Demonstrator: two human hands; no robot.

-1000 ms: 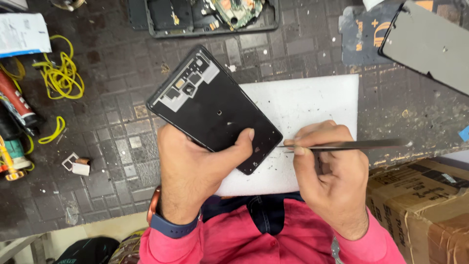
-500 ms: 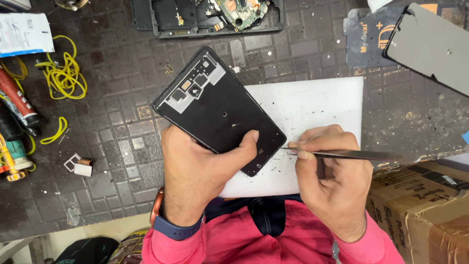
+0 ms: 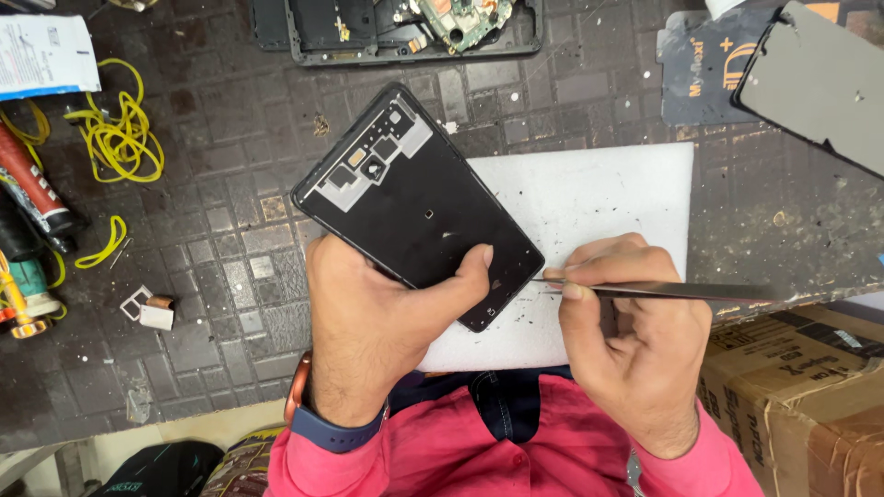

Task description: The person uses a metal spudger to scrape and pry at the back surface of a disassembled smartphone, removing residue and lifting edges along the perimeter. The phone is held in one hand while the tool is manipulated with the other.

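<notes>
Head view, looking down: dark gridded work mat (image 3: 230,184) spreading under everything. Lying over it, just beyond both hands, white foam sheet (image 3: 599,202). Resting tilted on that sheet's near-left corner, black phone back panel (image 3: 414,202), camera cutouts pointing away from the grip. Clamping the panel's near end, left hand (image 3: 368,331), thumb pressing flat on the dark face, fingers wrapping beneath out of sight. Sitting on that wrist, blue watch band (image 3: 336,428). Just right of this grip, right hand (image 3: 635,340), thumb and forefinger pinching thin metal tweezers (image 3: 663,291) near their tip, shaft running rightward past the knuckles; tip lying just beside the panel's near-right edge, contact too fine to tell. Far beyond the grip, opened phone frame (image 3: 368,37) with exposed circuit board. Well left of the grip, yellow rubber bands (image 3: 115,138). Nearer left, small white card tray (image 3: 147,308).
</notes>
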